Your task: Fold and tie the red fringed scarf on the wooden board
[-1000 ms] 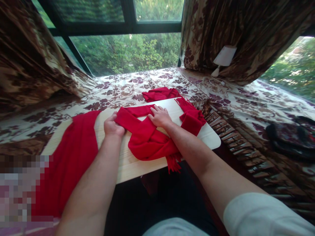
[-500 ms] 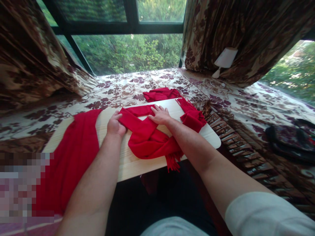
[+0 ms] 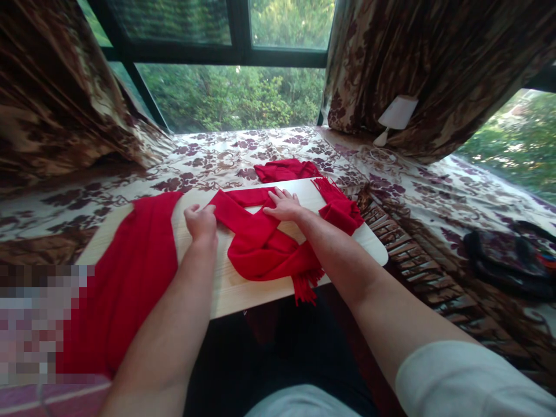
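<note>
Red scarf (image 3: 260, 243) lies crossed and bunched on the pale wooden surface (image 3: 243, 292), its fringe hanging over the near edge. The left hand (image 3: 200, 223) has its grip pinching a folded edge of it; the right hand (image 3: 284, 205) presses flat, fingers spread. Another red cloth (image 3: 125, 278) drapes at left.

This is a room in a home, most likely a bedroom or sitting nook: heavy floral curtains (image 3: 434, 63) frame a bay window (image 3: 230, 92) looking onto trees, matching patterned fabric (image 3: 243, 153) covers the window seat, and a small white lamp (image 3: 395, 116) (unlit) stands in the corner beside it.
</note>
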Motion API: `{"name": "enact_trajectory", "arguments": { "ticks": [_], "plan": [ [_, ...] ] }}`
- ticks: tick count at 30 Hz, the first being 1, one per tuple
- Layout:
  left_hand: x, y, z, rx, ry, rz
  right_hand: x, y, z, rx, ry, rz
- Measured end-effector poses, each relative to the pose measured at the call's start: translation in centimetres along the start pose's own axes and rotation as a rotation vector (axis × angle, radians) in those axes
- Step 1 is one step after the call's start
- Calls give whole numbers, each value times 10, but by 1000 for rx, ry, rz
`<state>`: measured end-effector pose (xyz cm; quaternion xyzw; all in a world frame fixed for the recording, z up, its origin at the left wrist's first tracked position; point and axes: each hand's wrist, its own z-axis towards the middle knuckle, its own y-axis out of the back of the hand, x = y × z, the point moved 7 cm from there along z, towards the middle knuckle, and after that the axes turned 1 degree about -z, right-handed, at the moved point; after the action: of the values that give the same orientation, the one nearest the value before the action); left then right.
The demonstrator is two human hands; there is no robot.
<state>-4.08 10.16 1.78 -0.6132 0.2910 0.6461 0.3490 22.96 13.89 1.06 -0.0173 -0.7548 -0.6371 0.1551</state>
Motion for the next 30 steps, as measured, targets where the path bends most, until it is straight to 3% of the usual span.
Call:
{"name": "enact_trajectory", "arguments": {
  "ticks": [1,2,3,5,7,9,12,19,23,30],
  "plan": [
    [-14,8,-6,-87,-133,154,0,1,0,-2,3,1],
    [-30,8,-15,-99,-294,270,1,1,-1,-3,4,2],
    [-43,1,-25,-35,-442,354,1,1,-1,-2,4,3],
    [-55,-21,-48,231,-635,434,1,2,-2,-3,2,3],
    [-52,-44,-70,549,-716,460,1,2,-2,-2,-1,0],
    [-39,-60,-85,795,-722,503,1,2,-2,-3,-1,-3],
    [-22,-70,-92,976,-703,616,2,3,-3,-1,0,-1],
    [-7,-76,-105,1206,-754,925,0,2,-3,-20,3,-10],
    [1,-77,-111,1205,-853,1110,-2,-2,0,-29,-1,-25],
    [7,-75,-110,1182,-905,1150,-2,0,-2,-39,3,-13]
  ]
}}
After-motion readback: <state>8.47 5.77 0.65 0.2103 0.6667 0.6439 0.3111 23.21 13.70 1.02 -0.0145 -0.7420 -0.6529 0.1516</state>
